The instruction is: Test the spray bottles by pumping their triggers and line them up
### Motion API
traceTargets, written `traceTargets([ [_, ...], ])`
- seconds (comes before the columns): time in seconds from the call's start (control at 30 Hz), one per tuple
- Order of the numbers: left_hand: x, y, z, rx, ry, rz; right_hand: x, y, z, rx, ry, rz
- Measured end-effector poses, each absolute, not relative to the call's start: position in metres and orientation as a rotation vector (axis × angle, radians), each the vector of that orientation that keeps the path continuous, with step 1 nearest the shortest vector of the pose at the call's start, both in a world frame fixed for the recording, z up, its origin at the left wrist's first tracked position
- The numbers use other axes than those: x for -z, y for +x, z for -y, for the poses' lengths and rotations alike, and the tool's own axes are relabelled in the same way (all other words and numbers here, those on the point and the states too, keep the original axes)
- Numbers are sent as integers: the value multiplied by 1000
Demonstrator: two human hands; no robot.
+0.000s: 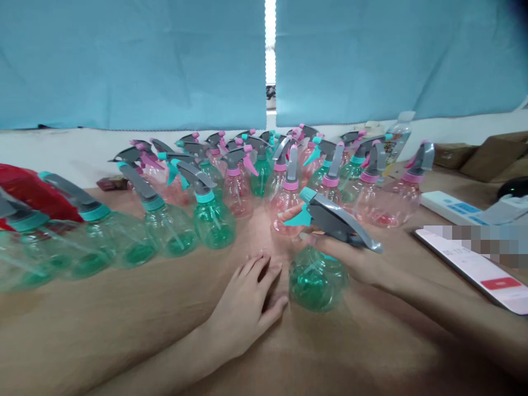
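A green spray bottle (317, 283) with a grey and turquoise trigger head (336, 217) stands in the middle, close to me. My right hand (339, 250) is closed round its neck, just under the head, with a finger reaching past the turquoise trigger. Part of that grip is hidden behind the spray head. Flat on the tabletop to the left of this bottle lies my left hand (243, 300), fingers stretched out and holding nothing.
Green spray bottles (214, 225) line the left side; pink ones (388, 203) stand right of centre, with several more of both colours behind. A phone (466, 264), a white power strip (449, 206) and cardboard boxes (489, 159) lie right. Red material (37, 192) is at far left.
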State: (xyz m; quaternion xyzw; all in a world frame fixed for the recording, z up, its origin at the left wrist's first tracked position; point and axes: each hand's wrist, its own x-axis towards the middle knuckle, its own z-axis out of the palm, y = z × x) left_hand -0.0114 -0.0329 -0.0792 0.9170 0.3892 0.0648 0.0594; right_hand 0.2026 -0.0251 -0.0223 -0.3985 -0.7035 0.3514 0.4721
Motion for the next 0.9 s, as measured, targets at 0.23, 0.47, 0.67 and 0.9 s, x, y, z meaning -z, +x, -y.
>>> traceTargets([
  [0.23,78,-12,34,-171,2780,-1182,23,203,24,-846,-989,1715],
  [0.47,80,-12,33,-204,2797,-1180,23,205,24,-847,-959,1726],
  [0.67,79,-12,34,-212,2798,-1175,20,203,25,-860,-955,1737],
  [0.9,82,-12,31,-202,2795,-1171,18,203,28,-901,-982,1730],
])
